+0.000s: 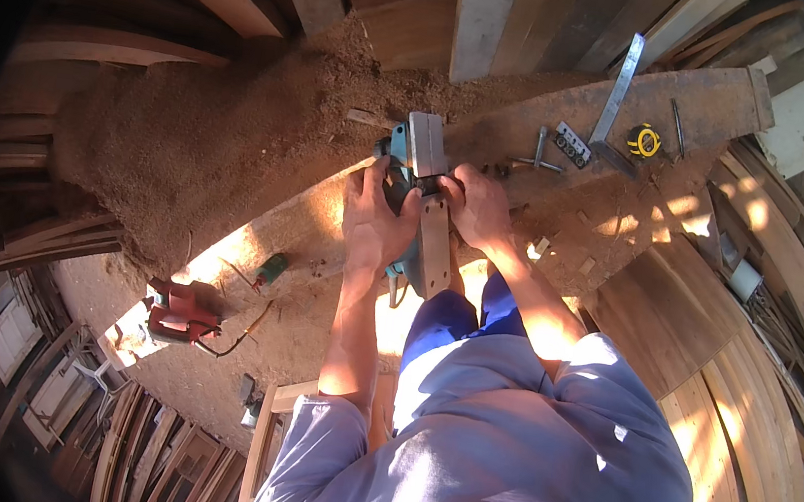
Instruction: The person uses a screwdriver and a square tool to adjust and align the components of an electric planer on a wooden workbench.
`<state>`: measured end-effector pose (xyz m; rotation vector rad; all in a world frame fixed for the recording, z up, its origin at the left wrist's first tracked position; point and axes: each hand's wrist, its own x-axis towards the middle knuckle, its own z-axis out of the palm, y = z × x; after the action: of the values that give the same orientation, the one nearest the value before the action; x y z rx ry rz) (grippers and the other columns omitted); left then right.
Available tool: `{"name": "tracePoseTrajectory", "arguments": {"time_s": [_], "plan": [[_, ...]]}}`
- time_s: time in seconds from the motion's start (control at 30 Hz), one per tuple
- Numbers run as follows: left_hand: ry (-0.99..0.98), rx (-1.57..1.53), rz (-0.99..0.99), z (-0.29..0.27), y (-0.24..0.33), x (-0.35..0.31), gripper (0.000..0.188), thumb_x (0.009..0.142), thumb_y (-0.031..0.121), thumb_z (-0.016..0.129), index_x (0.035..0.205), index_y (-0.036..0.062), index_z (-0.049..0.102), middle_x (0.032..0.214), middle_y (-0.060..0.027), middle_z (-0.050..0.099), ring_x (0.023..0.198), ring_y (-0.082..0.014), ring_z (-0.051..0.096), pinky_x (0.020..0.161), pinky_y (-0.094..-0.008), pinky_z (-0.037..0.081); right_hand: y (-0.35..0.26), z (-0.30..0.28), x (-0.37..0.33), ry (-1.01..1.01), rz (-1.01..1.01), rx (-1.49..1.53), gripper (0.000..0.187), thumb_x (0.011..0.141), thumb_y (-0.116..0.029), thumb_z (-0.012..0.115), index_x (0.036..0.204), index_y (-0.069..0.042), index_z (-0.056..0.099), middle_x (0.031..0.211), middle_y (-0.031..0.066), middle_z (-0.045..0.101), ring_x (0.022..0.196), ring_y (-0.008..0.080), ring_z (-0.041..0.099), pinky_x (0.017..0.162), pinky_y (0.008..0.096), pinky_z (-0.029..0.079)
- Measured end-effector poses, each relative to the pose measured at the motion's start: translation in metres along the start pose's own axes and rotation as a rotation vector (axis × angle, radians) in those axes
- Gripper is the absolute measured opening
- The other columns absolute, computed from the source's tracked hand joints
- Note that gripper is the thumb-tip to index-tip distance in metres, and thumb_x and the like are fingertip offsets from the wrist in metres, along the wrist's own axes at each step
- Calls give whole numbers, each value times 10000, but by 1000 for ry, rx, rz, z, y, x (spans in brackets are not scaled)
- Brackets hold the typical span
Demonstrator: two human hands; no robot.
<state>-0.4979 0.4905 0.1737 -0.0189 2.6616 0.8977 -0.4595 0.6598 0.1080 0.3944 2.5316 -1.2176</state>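
Note:
A teal electric hand planer [398, 140] lies on the bench with its metal sole plates facing up. My left hand [378, 219] is wrapped round its left side, thumb reaching toward the gap between the plates. On the opposite side, my right hand [477, 205] has its bent fingers closed on the planer's edge by the cutter gap. The fingers hide most of that gap, so any small part there cannot be made out. Right of my right hand lie a T-shaped metal wrench [539, 150] and a dark metal piece with round holes [573, 144].
On the wooden bench [716, 103] are a try square [618, 92], a yellow and black tape measure [644, 140] and a thin dark rod [678, 129]. A red corded power tool [185, 313] stands left. Sawdust [197, 138] is heaped behind; boards [547, 20] lean at the back.

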Motion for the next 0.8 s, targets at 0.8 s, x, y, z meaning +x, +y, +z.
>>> {"name": "tracePoseTrajectory", "arguments": {"time_s": [0.8], "plan": [[-11, 13, 0, 2, -5, 2, 651, 848, 251, 759, 1413, 69, 493, 1292, -242, 536, 1190, -423, 572, 986, -493, 510, 0, -2, 6, 85, -133, 81, 124, 947, -133, 644, 919, -27, 585, 810, 226, 652, 787, 476, 631, 683, 544, 494]]}}
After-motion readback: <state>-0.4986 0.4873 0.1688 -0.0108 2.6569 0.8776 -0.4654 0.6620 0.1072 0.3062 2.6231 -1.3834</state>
